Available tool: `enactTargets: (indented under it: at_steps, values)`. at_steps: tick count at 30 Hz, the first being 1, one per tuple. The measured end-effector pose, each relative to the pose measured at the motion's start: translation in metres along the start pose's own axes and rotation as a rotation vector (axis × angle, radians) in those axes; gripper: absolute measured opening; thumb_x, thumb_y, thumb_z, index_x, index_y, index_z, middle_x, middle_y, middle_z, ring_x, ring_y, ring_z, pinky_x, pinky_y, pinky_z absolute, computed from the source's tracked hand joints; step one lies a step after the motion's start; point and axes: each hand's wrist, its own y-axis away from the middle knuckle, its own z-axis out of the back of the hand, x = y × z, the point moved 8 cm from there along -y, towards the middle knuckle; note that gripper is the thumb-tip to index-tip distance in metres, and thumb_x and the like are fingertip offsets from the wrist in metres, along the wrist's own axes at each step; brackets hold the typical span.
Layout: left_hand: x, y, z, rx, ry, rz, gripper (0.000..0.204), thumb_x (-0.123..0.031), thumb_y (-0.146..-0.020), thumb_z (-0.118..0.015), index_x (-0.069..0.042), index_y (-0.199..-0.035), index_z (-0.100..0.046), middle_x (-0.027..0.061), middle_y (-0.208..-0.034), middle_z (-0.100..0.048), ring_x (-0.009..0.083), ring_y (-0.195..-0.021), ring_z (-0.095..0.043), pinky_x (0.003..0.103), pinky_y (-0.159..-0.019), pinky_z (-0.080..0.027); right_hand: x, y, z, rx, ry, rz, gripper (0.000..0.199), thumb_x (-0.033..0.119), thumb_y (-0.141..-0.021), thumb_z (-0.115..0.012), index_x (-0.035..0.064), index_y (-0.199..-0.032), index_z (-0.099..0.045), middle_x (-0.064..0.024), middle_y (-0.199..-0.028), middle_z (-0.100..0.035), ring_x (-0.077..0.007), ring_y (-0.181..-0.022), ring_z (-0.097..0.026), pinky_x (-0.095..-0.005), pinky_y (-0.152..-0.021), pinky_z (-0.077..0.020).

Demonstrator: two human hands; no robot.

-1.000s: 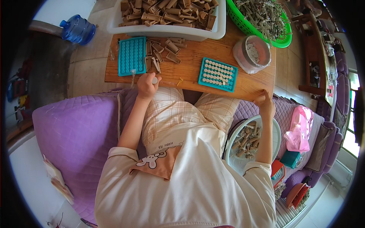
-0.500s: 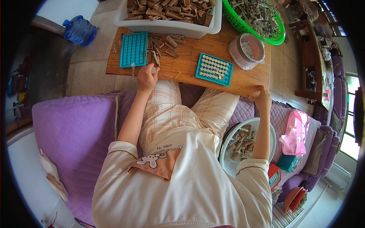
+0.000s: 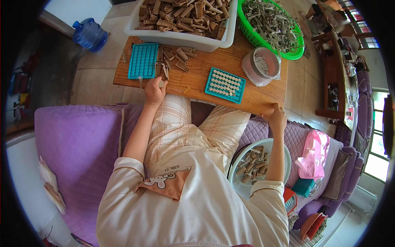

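My left hand (image 3: 155,93) is closed at the table's front edge, gripping a small brown piece with a pale round end (image 3: 161,84). Just beyond it lie several loose brown trough-shaped pieces (image 3: 182,66). A turquoise tray with rows of round hollows (image 3: 142,61) rests beside them on the left. My right hand (image 3: 277,118) is at the table's front right corner with its fingers drawn together; what they hold, if anything, is too small to make out. Left of that hand sits a second turquoise tray (image 3: 212,95), mostly filled with pale round discs.
A white tub (image 3: 177,38) heaped with brown pieces stands at the back of the wooden table (image 3: 193,78). A round container (image 3: 253,68) with pale bits and a green basket (image 3: 252,35) flank it on the right. By my right arm is a basin (image 3: 288,162) of brown pieces.
The whole view has shifted slightly, so the table appears lower and further left. Both hands keep nearly the same places at the table edge; the left is still closed on the brown piece.
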Motion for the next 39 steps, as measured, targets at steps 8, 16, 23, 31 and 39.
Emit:
enactTargets:
  at_steps: [8, 16, 23, 31, 39]
  values:
    - [-0.001, -0.006, 0.000, 0.001, -0.021, -0.002, 0.037, -0.010, -0.069, -0.064, -0.004, -0.097, -0.041, 0.0137, -0.070, -0.052, 0.0310, -0.061, -0.051, 0.038, -0.053, -0.042, 0.000, -0.008, -0.001, 0.078, 0.040, -0.028, 0.058, 0.025, -0.051, -0.073, 0.0013, -0.097, -0.047, -0.0199, -0.090, -0.055, -0.0350, -0.082, -0.055, -0.0392, -0.067, -0.0453]
    - [-0.002, -0.017, -0.002, 0.052, -0.021, 0.027, 0.038, -0.009, -0.068, -0.065, -0.004, -0.097, -0.041, 0.0132, -0.072, -0.052, 0.0301, -0.062, -0.052, 0.037, -0.053, -0.042, 0.002, -0.006, 0.003, 0.006, 0.003, 0.000, 0.058, 0.024, -0.052, -0.073, 0.0018, -0.099, -0.047, -0.0196, -0.092, -0.054, -0.0345, -0.080, -0.055, -0.0390, -0.066, -0.0456]
    - [0.005, -0.007, -0.005, 0.076, -0.011, 0.024, 0.038, -0.010, -0.068, -0.065, -0.005, -0.097, -0.042, 0.0121, -0.071, -0.052, 0.0293, -0.063, -0.052, 0.036, -0.053, -0.043, 0.001, -0.002, -0.004, -0.018, 0.006, 0.019, 0.059, 0.024, -0.051, -0.074, 0.0026, -0.099, -0.045, -0.0164, -0.096, -0.052, -0.0324, -0.082, -0.055, -0.0377, -0.064, -0.0466]
    - [0.005, -0.012, -0.009, 0.166, 0.066, -0.051, 0.042, -0.009, -0.068, -0.065, -0.005, -0.101, -0.039, 0.0122, -0.072, -0.053, 0.0290, -0.063, -0.053, 0.036, -0.055, -0.043, 0.007, -0.005, 0.002, 0.034, 0.012, -0.028, 0.058, 0.022, -0.052, -0.073, 0.0024, -0.099, -0.044, -0.0162, -0.096, -0.052, -0.0324, -0.082, -0.055, -0.0377, -0.064, -0.0465]
    - [0.008, -0.018, -0.014, 0.187, 0.075, -0.043, 0.043, -0.009, -0.068, -0.064, -0.005, -0.102, -0.038, 0.0126, -0.071, -0.051, 0.0298, -0.062, -0.051, 0.036, -0.054, -0.042, 0.005, -0.013, 0.000, 0.062, 0.038, -0.022, 0.058, 0.024, -0.053, -0.073, 0.0031, -0.099, -0.045, -0.0163, -0.099, -0.051, -0.0317, -0.082, -0.055, -0.0376, -0.064, -0.0466]
